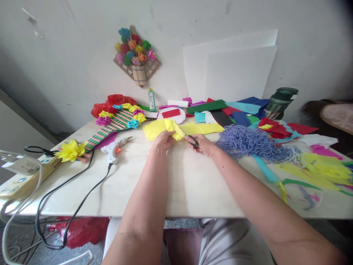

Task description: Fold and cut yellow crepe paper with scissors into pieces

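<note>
My left hand (165, 140) is closed on a piece of yellow crepe paper (156, 127), thumb on top, above the middle of the table. In my right hand (203, 143) is a pair of scissors (194, 141) with dark handles, fingers wrapped round them. The blades point up and left and meet the right end of the held paper; how far apart they are I cannot tell. Another flat yellow strip (205, 128) lies just behind my right hand. To the right of that hand sits a heap of blue-purple yarn (248, 141).
At left lie a white glue gun (111, 150) with a black cord, a power strip (33, 180) and a fan-shaped craft (113, 125) with paper flowers. Behind are a glue bottle (152, 100) and coloured paper (206, 106). A dark green bottle (280, 103) stands at right; yellow scraps (322, 169) lie nearer.
</note>
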Motion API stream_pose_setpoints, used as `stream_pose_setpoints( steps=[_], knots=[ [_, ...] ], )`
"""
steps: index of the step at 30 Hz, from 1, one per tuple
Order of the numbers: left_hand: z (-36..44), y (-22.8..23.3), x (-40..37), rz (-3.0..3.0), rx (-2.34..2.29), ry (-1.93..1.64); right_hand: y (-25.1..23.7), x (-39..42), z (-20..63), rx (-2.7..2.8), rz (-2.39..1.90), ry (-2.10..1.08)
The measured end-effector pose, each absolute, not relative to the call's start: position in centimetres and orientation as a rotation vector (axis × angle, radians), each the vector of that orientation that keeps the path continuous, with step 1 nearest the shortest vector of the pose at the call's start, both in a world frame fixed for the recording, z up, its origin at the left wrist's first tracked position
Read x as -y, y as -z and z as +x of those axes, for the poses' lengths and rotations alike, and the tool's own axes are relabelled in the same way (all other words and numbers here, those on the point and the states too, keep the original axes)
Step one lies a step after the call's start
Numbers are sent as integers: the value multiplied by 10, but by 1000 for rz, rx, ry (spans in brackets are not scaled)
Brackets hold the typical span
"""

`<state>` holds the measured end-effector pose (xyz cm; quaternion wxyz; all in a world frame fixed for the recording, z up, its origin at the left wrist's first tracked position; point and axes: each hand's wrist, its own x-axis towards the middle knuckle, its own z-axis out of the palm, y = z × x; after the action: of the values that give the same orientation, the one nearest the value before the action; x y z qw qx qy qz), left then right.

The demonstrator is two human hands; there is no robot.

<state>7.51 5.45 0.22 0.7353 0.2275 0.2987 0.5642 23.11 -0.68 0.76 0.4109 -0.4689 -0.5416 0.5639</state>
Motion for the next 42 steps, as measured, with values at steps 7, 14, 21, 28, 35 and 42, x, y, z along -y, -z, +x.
stream_pose_setpoints(
  steps=[7, 14, 21, 28, 35, 42],
  knots=[
    [75, -3, -54, 485, -675, -1247, -3, 4, 232, 1364, -1174, -1390],
    [74, -3, -55, 484, -691, -1256, 4, -1, 233, 1404, -1168, -1346],
    [74, -4, -55, 485, -683, -1249, 5, -2, 232, 1439, -1166, -1302],
    [74, -6, -53, 484, -690, -1249, 8, -4, 232, 1483, -1160, -1252],
    [74, -9, -50, 510, -700, -1236, 10, -4, 231, 1460, -1119, -1275],
    [74, -4, -53, 541, -656, -1210, 2, 2, 230, 1343, -1108, -1392]
  ],
)
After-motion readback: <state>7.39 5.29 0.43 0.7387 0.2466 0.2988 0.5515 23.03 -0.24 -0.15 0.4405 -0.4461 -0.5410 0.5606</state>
